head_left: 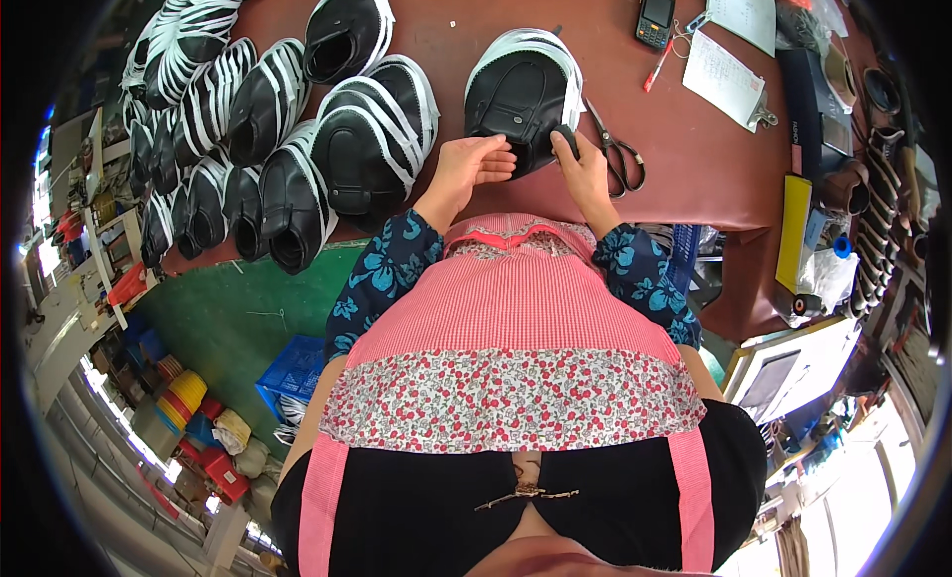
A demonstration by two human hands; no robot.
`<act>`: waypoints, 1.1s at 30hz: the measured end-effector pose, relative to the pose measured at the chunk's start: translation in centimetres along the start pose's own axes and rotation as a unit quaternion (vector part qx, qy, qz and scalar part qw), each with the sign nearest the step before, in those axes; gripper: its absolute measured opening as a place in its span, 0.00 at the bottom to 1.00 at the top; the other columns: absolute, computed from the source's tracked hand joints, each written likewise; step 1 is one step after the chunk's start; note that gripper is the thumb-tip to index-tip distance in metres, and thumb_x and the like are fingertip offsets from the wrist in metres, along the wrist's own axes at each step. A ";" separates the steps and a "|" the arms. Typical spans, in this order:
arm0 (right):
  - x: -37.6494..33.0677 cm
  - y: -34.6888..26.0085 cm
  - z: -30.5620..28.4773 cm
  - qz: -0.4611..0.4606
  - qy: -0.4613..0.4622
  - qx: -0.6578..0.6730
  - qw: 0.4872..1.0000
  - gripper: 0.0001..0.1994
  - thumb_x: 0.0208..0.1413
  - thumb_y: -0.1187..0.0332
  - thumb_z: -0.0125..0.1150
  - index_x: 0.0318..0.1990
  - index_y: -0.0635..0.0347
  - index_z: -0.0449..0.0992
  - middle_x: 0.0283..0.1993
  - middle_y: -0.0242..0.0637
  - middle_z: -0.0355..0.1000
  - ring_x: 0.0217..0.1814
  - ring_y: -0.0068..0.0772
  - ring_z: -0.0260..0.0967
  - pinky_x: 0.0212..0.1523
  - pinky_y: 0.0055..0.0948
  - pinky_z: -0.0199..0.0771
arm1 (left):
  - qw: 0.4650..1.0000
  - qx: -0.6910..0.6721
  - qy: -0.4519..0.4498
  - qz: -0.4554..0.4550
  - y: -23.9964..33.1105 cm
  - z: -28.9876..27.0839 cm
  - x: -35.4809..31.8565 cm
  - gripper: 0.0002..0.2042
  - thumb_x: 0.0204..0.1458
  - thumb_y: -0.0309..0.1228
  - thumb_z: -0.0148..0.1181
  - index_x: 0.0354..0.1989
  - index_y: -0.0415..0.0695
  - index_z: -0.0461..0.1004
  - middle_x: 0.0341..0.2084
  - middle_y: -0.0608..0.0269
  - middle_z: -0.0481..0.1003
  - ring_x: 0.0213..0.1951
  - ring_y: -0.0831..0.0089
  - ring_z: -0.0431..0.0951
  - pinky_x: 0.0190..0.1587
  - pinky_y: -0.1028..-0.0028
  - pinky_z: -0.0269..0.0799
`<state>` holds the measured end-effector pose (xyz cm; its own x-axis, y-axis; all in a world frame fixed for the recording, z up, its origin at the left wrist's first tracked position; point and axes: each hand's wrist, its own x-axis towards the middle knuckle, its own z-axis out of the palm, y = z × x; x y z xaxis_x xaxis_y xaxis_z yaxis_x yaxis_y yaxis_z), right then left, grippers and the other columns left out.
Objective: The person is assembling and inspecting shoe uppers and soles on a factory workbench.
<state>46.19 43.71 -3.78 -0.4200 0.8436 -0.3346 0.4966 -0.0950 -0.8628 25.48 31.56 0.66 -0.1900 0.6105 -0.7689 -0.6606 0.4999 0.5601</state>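
Observation:
Black shoe uppers with white edging (516, 86) lie stacked on the table in front of me, toes pointing away. The top one has a strap-like panel across its front. At its near opening my left hand (474, 171) has its fingers bent together against the collar edge. My right hand (585, 171) is closed at the collar's right side. A dark rounded piece shows at its fingertips; whether it belongs to the upper I cannot tell. Black-handled scissors (620, 161) rest just right of that hand, touching neither hand.
Many more black uppers with white edging (362, 156) fill the table's left side. At the back right are a handheld device (654, 17), a red pen (651, 79) and a clipboard with paper (724, 81). Boxes (808, 111) line the right edge. A blue crate (293, 374) stands below left.

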 end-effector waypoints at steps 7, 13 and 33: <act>-0.1 -1.1 -0.1 -0.047 0.001 -0.041 0.998 0.23 0.72 0.51 0.67 0.36 0.68 0.79 0.28 0.54 0.76 0.28 0.50 0.76 0.34 0.46 0.75 | 0.996 -0.082 0.033 -0.014 -0.7 0.0 1.2 0.11 0.65 0.31 0.69 0.45 0.34 0.85 0.38 0.53 0.87 0.39 0.67 0.89 0.45 0.67 0.90; 0.1 -0.9 0.4 -0.096 0.018 -0.058 0.994 0.23 0.71 0.53 0.68 0.33 0.68 0.76 0.28 0.55 0.74 0.28 0.56 0.74 0.33 0.49 0.73 | 0.984 -0.136 0.089 -0.068 -1.2 0.6 2.5 0.06 0.61 0.30 0.69 0.40 0.40 0.84 0.31 0.67 0.83 0.31 0.79 0.83 0.38 0.75 0.85; -0.2 -0.6 -0.2 -0.101 0.055 -0.066 0.991 0.21 0.71 0.53 0.67 0.39 0.69 0.80 0.41 0.59 0.77 0.42 0.61 0.78 0.44 0.50 0.76 | 0.993 0.002 0.066 0.102 -3.0 -4.2 -1.3 0.10 0.71 0.33 0.62 0.43 0.39 0.83 0.36 0.56 0.85 0.34 0.74 0.84 0.42 0.71 0.85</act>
<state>46.10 43.67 -3.15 -0.4383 0.8920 -0.1104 0.5091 0.1451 -0.8484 24.69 26.71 -1.30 -0.4138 0.6134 -0.6727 -0.5951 0.3769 0.7097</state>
